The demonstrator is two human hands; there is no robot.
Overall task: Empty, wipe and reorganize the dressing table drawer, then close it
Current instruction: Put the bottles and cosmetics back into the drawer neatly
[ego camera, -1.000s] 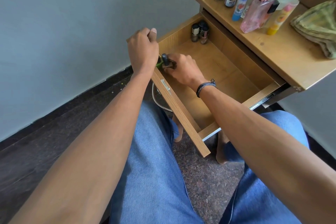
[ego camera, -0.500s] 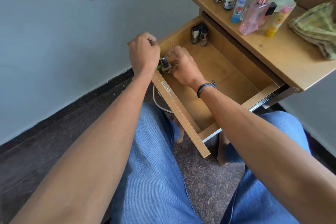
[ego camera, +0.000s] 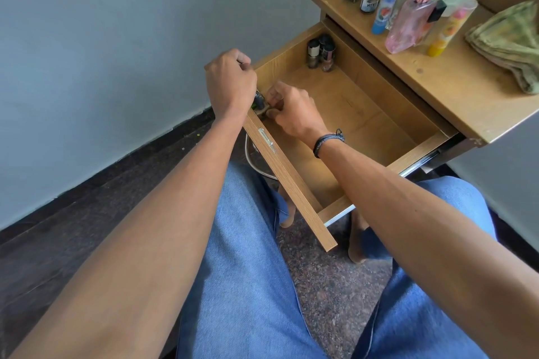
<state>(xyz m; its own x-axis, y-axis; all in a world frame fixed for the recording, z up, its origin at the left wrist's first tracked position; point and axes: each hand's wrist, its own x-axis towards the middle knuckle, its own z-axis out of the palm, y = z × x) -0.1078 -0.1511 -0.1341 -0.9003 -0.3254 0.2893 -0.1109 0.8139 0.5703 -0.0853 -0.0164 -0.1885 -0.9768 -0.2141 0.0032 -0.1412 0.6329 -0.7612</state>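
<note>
1. Legs in blue jeans [ego camera: 248, 285], nearest, on either side of the drawer.
2. Drawer [ego camera: 291, 183], pulled fully out of the dressing table [ego camera: 452, 87]; wooden floor mostly bare.
3. Left hand [ego camera: 230, 81], fisted at the drawer's near-left corner; contents, if any, cannot be told.
4. Right hand [ego camera: 294, 111], inside that corner, fingers curled, pinching a small bottle [ego camera: 258, 100] with a dark cap.
5. Three nail polish bottles [ego camera: 319, 54], upright in the far-left corner.
6. Cosmetic bottles [ego camera: 408, 14], clustered on the tabletop.
7. Folded cloth [ego camera: 507, 44], far right.
</note>
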